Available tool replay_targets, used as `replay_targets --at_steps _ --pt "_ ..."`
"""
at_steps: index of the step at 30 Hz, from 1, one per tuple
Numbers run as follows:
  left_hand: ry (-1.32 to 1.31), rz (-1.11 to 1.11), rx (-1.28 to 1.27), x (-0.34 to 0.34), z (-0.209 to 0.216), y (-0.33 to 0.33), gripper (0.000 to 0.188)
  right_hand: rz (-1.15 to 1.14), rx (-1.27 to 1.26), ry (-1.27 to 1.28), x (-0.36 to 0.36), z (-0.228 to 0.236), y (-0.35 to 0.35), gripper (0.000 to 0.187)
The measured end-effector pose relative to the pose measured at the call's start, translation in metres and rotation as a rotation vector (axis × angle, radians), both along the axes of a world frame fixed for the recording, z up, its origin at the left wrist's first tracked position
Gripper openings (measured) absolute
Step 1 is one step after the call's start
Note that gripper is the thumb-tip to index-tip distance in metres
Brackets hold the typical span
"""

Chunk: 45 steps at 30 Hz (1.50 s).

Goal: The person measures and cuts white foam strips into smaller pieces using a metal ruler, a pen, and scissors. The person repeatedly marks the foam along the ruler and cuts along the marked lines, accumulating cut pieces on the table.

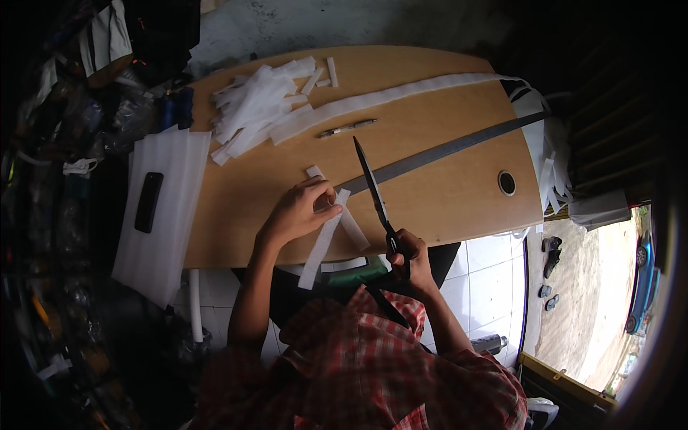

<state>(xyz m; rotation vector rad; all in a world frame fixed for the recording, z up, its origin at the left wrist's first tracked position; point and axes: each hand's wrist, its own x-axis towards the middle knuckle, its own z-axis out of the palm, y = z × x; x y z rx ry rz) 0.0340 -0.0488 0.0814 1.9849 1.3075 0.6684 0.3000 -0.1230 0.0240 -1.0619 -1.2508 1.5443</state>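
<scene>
Over the near edge of the wooden table [236, 236], my left hand [294, 208] pinches the upper end of a short white strip [319, 251] between thumb and fingers. A second white strip [352, 227] crosses behind it on the tabletop. My right hand [412, 259] grips a pair of dark scissors [374, 188] by the handles; their long blades point away from me and look almost together. From beside my left hand a long dark grey band [430, 153] runs to the far right edge. Whether my left fingers also touch that band I cannot tell.
A heap of white foam strips [251, 100] lies at the back left, and a long white strip [401, 92] stretches right from it. A pen [347, 128] rests mid-table. White foam sheets [168, 215] carry a black phone [148, 203]. A round hole [507, 182] is at right.
</scene>
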Motion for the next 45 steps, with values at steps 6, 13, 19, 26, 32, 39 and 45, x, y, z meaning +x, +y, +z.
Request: replay_targets --at_steps 6,13,19,26,32,39,45 --pt "0.56 -0.318 0.215 0.01 -0.027 0.005 0.067 -0.093 0.035 -0.098 0.028 -0.003 0.013 0.069" --pt "0.514 -0.417 0.261 -0.005 -0.044 -0.006 0.033 -0.137 0.066 -0.11 0.04 -0.017 0.027 0.07" --pt "0.572 -0.036 0.495 -0.058 0.017 0.076 0.015 -0.106 0.007 -0.014 0.045 -0.02 0.03 0.067" --pt "0.847 0.275 0.669 -0.108 0.007 0.168 0.053 -0.066 -0.008 0.04 0.043 -0.02 0.034 0.058" --pt "0.7 0.098 0.483 -0.021 -0.041 0.177 0.067 -0.259 -0.009 -0.347 0.049 0.0 0.055 0.044" --pt "0.542 0.049 0.533 0.001 -0.053 0.156 0.049 -0.243 0.271 -0.9 0.084 0.053 0.138 0.046" --pt "0.441 0.066 0.501 -0.001 -0.056 0.087 0.043 -0.143 0.496 -1.338 0.058 0.068 0.255 0.047"
